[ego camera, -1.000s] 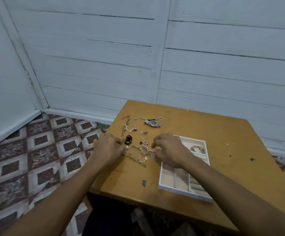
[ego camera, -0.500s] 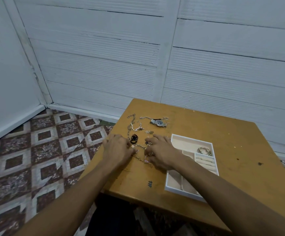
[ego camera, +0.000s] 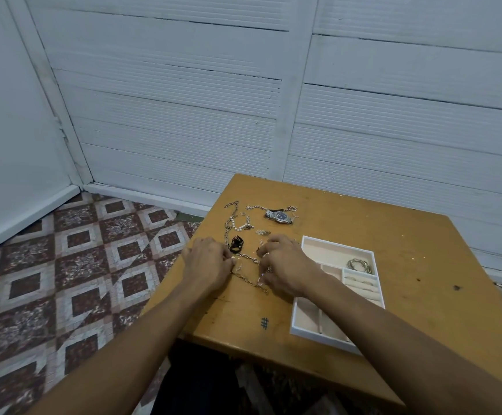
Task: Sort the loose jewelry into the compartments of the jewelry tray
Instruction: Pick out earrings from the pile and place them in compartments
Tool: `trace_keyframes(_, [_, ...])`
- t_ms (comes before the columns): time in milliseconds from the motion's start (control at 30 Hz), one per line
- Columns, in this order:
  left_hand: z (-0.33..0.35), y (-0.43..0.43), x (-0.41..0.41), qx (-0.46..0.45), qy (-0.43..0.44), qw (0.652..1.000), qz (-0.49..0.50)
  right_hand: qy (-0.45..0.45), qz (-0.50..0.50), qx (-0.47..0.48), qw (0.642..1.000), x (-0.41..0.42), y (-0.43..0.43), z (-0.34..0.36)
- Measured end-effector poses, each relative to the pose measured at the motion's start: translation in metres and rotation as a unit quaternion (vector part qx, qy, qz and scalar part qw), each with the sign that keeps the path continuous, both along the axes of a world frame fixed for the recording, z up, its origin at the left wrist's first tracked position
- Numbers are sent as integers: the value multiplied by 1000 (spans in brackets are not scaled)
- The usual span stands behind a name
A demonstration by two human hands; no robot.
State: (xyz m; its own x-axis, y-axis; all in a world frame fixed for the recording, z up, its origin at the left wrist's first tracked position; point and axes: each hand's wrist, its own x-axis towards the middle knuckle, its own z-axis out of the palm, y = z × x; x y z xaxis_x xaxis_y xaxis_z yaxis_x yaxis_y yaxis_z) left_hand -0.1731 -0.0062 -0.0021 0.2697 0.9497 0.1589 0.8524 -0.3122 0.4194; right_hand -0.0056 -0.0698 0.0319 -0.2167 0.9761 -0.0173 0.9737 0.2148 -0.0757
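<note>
Fingers point(ego camera: 228, 260) of the left hand point(ego camera: 210, 262) are curled inward, with the tips closed on the left end of a gold link chain point(ego camera: 251, 282). Fingers point(ego camera: 269, 248) of the right hand point(ego camera: 287, 269) are curled down onto the tangled chains point(ego camera: 248, 257); whether they pinch a piece cannot be determined.

White panelled walls point(ego camera: 183, 100) meet a patterned tile floor point(ego camera: 79, 265). The wooden table point(ego camera: 408, 250) carries all items. The white jewelry tray point(ego camera: 338, 243) lies on it just beside the right hand, and the right forearm crosses its near compartments. A right-side compartment holds stacked bangles point(ego camera: 360, 265), with ring rolls point(ego camera: 360, 284) in the compartment directly nearer.

Loose jewelry lies on the table left of the tray. The wristwatch point(ego camera: 279, 217) sits at the far edge of the group, and a pearl strand point(ego camera: 240, 226) lies to its left. A black piece point(ego camera: 237, 244) lies between the two hands. The gold link chain runs from the left fingertips to a point below the right hand. A hash mark point(ego camera: 264, 323) is drawn near the table's front edge.
</note>
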Motion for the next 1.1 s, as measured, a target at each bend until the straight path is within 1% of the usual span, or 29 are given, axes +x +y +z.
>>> trace_keyframes(167, [2,-2,0,16,-5,1000,-6,31,-19,11,999,2,-1,6])
trace_keyframes(233, [3,-2,-1,21,-14,1000,-9,68,-26,4,997,6,0,9])
trace_keyframes(333, [2,-2,-1,20,-41,999,-21,150,-66,-28,986,11,-1,18])
trace_keyframes(467, [4,-5,0,20,-86,995,-48,211,-107,-42,971,21,-9,28])
trace_keyframes(667, [9,-13,8,17,-117,990,-75,260,-166,-14,951,50,-28,33])
trace_keyframes(900, [13,-24,27,0,-152,983,-100,279,-265,-2,923,92,-52,27])
trace_keyframes(1100, [15,-35,52,-31,-159,979,-121,221,-291,-6,931,101,-62,19])
